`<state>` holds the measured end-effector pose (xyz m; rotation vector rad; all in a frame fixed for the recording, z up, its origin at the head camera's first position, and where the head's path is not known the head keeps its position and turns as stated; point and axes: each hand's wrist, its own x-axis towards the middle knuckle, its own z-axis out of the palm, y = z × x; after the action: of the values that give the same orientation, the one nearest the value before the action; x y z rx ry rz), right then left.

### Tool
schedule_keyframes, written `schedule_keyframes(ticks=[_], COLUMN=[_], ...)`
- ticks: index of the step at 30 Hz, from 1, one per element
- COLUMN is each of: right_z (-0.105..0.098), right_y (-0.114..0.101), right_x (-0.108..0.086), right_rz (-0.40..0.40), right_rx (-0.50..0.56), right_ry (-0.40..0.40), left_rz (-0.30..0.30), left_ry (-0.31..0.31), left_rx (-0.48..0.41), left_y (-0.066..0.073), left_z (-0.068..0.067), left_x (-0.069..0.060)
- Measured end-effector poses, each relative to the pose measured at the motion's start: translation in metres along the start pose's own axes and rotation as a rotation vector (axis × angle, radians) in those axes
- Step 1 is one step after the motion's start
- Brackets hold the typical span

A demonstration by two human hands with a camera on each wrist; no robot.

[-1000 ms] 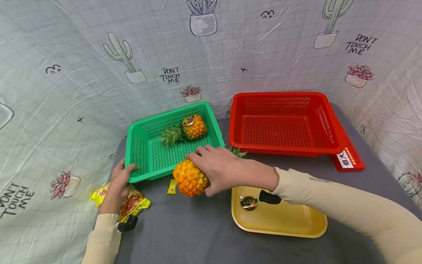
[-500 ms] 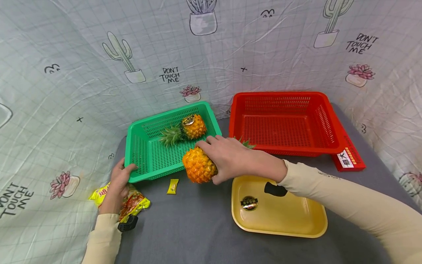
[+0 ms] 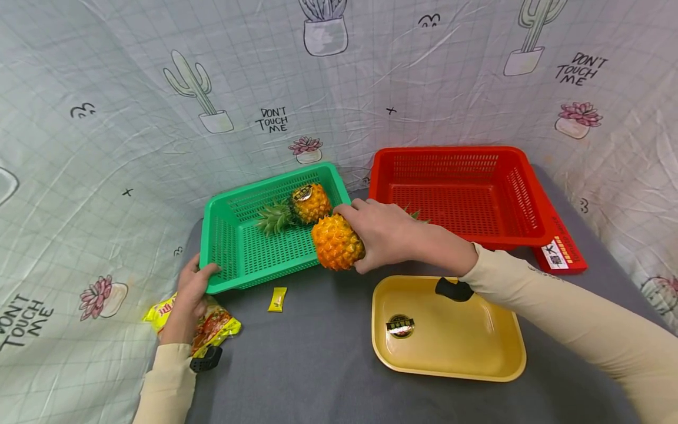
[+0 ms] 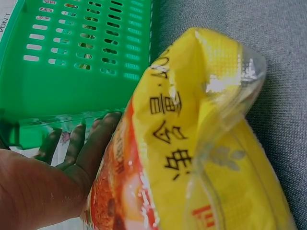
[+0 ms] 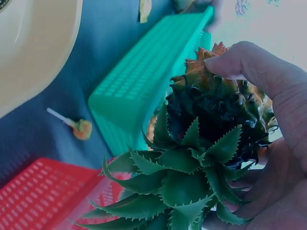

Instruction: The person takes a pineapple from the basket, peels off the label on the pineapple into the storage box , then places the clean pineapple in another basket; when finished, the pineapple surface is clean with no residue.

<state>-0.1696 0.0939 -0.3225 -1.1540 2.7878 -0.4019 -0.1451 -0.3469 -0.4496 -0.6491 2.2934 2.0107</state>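
My right hand (image 3: 384,232) grips an orange pineapple (image 3: 337,241) above the front right corner of a green basket (image 3: 275,270). The fruit's spiky green crown (image 5: 177,184) shows fully in the right wrist view, while the hand mostly covers it from the head. Another pineapple (image 3: 311,203) lies on its side inside the green basket, a dark sticker on it. At the basket's front left corner my left hand (image 3: 192,288) holds the rim, thumb on the inner side. A yellow food packet (image 4: 216,143) lies beside that hand, partly under the forearm.
A red basket (image 3: 461,242) stands at the back right, with a red box (image 3: 562,253) beside it. In front is a yellow tray (image 3: 450,347) bearing a round sticker. A small yellow sachet (image 3: 277,299) and a lollipop (image 5: 82,129) lie on the grey cloth.
My right hand has carried the pineapple up and to the right, from in front of the green basket to its right front corner. The left hand has stayed put.
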Motion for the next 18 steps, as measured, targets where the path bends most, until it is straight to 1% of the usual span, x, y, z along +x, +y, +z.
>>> schedule_keyframes(ticks=[10,18], right_z=[-0.01,-0.015], right_y=[0.016,0.035], right_x=[0.0,0.0], right_rz=[0.015,0.057], right_rx=[0.044,0.032], right_ry=[0.014,0.031], left_rz=[0.005,0.009], left_ry=[0.003,0.008], left_rx=[0.012,0.005], left_y=[0.001,0.002], left_z=[0.0,0.0], left_x=[-0.003,-0.003])
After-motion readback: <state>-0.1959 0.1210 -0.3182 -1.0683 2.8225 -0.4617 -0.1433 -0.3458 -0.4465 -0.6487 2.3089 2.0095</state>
